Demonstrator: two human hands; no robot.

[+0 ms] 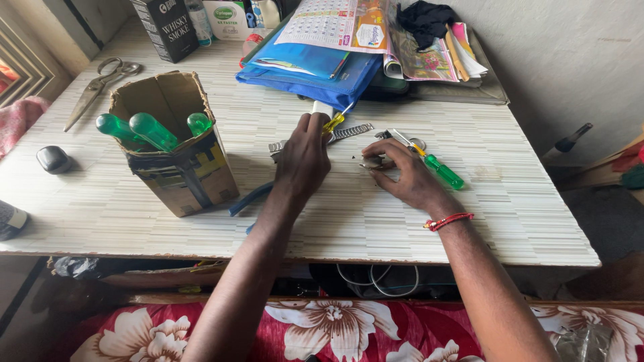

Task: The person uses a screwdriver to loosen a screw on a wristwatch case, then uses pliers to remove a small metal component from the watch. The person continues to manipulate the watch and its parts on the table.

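So the cardboard box [176,151] full of green-handled screwdrivers [153,130] is the thing to orient by here, it stands on the striped bench [469,221] toward the person's left. Just to the right of the box the left hand [303,161] is closed into a grip around a small yellow-handled tool [333,122], only the yellow end pokes out past the fingers, so I can't tell what kind of tip it has. A metal watch band [349,133] lies flat on the bench right by that hand, partly hidden under it.

Further right of the box, the right hand [402,175] is pressed down on the bench with fingers curled together onto a small dark metal piece [373,161], looks like a watch part but it's too small to say for sure. Touching or nearly touching that hand on its far side is a loose green-handled screwdriver [435,166], lying flat. There's a red thread bracelet [448,220] on that wrist.

Behind the box, near the bench's far left edge, is a pair of scissors [100,84]. Behind the hands there's a blue folder [315,70] with papers and a calendar stacked on top
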